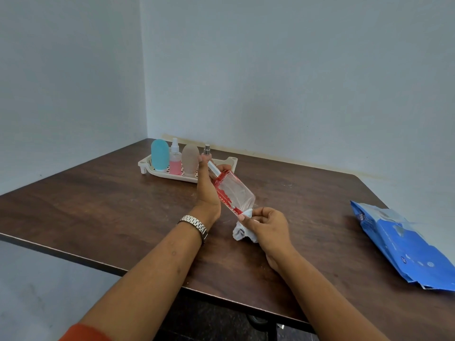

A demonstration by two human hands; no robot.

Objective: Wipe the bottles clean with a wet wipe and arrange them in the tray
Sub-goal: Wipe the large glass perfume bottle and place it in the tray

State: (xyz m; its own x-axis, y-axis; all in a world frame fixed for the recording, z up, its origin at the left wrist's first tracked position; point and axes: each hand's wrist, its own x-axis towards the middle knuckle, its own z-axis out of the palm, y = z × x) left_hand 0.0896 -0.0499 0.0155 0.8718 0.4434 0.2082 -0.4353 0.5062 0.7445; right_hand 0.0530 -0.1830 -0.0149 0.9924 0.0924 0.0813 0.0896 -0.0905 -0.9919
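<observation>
One clear bottle with red trim [236, 193] is held tilted above the middle of the dark wooden table [98, 200], its silver sprayer end pointing far and left, its base toward the near right. The left hand [208, 190] grips it from the left side, fingers wrapped around the upper part near the neck. The right hand [267, 227] pinches a crumpled white wet wipe [242, 232] between thumb and fingers and presses it against the bottle's near lower corner. Farther back, just behind the left hand, a cream tray [145, 164] holds four bottles standing upright in a row: a blue squeeze bottle [160, 155] at the left, then a pink spray bottle [175, 161], a beige squeeze bottle [190, 158], and a small metal-topped spray bottle [207, 150] partly hidden by the fingers. A metal wristwatch [194, 223] sits on the left wrist. A blue wet wipe pack [403, 244] lies flat on the table's right side, well apart from the hands.
</observation>
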